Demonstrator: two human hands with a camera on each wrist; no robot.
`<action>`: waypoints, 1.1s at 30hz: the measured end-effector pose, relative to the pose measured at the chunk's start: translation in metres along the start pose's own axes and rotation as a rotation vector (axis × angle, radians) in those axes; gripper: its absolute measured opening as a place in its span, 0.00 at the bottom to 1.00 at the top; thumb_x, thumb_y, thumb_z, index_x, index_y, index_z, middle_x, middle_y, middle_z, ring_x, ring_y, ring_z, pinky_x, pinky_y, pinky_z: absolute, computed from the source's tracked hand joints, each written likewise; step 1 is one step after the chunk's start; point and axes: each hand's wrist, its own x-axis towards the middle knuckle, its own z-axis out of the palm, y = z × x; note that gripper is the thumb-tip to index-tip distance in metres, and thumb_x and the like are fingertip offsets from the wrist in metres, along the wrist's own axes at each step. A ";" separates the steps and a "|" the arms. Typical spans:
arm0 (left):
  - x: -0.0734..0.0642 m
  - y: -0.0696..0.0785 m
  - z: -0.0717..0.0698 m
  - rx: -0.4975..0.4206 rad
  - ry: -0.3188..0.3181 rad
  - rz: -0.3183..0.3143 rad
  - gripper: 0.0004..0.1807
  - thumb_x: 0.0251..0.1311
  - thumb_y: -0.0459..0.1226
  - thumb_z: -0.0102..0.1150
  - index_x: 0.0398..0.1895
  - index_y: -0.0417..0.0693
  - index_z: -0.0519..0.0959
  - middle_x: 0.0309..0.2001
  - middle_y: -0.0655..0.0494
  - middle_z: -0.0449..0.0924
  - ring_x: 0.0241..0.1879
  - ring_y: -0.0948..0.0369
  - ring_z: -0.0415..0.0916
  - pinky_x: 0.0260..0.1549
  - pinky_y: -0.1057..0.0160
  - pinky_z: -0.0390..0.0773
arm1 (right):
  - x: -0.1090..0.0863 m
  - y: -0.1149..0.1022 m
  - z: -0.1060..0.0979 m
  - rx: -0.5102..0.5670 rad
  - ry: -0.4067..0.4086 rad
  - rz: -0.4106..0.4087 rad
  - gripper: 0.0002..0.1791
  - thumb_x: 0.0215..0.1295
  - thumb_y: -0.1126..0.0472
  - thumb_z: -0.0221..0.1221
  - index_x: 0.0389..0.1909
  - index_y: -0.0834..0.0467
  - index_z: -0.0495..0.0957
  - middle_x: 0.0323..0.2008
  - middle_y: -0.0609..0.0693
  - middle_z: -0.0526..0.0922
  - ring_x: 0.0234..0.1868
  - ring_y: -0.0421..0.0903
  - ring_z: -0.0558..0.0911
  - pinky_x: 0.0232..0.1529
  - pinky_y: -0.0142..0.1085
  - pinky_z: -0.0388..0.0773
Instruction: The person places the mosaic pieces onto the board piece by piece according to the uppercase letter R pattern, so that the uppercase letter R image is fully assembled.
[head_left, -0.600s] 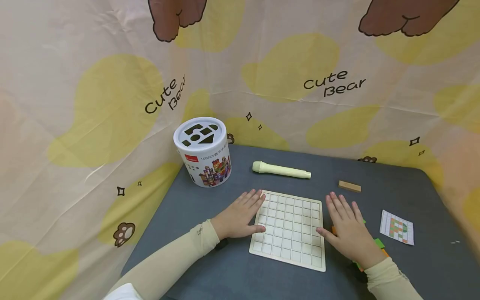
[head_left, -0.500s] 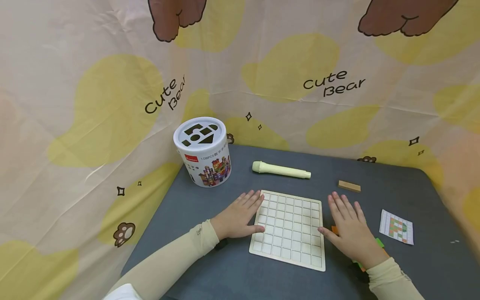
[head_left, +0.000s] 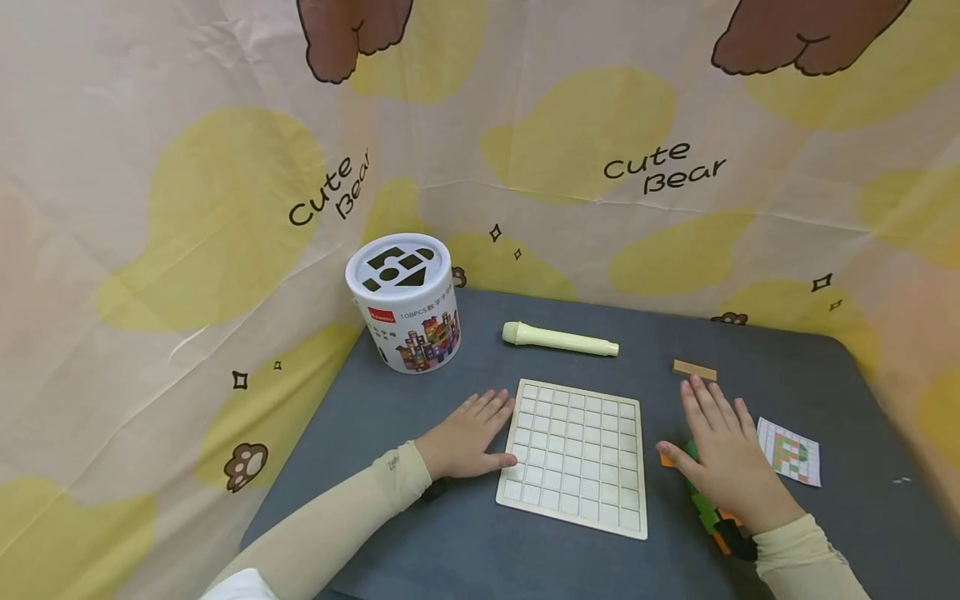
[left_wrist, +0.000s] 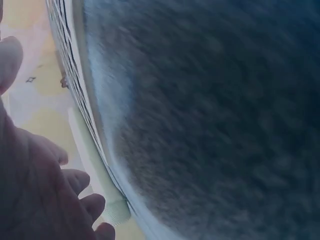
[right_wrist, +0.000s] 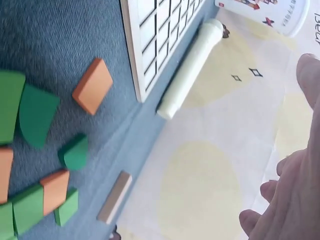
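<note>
A pale wooden grid board with white squares lies on the table. Beside its left edge is my left hand, fingers straight, thumb tip right at the board's border. My right hand is spread out flat to the right of the board, over green and orange blocks that it partly hides. In the right wrist view these show as an orange block, a dark green rounded block and a light green block, among several others. Neither hand holds anything.
Behind the board lies a pale yellow toy microphone. A white lidded bucket with shaped holes stands at the back left. A small wooden bar and a printed pattern card lie at the right. A printed cloth hangs behind the table.
My right hand has moved right, away from the board, uncovering more of the blocks. My left hand has drawn slightly left from the board's edge.
</note>
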 end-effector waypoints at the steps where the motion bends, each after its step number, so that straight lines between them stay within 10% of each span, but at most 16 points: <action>1: 0.001 -0.001 0.001 -0.009 -0.005 -0.009 0.53 0.76 0.70 0.43 0.88 0.44 0.48 0.86 0.45 0.45 0.84 0.48 0.42 0.80 0.47 0.46 | -0.001 0.001 -0.002 0.000 -0.002 0.008 0.55 0.81 0.37 0.55 0.87 0.64 0.36 0.85 0.66 0.40 0.85 0.64 0.35 0.78 0.58 0.20; 33: 0.006 0.006 -0.006 -0.105 -0.201 -0.049 0.56 0.70 0.75 0.43 0.89 0.53 0.47 0.87 0.55 0.44 0.85 0.52 0.40 0.79 0.44 0.48 | -0.029 0.042 0.019 -0.010 -0.141 0.262 0.53 0.78 0.37 0.59 0.82 0.73 0.51 0.78 0.78 0.53 0.75 0.80 0.56 0.70 0.78 0.44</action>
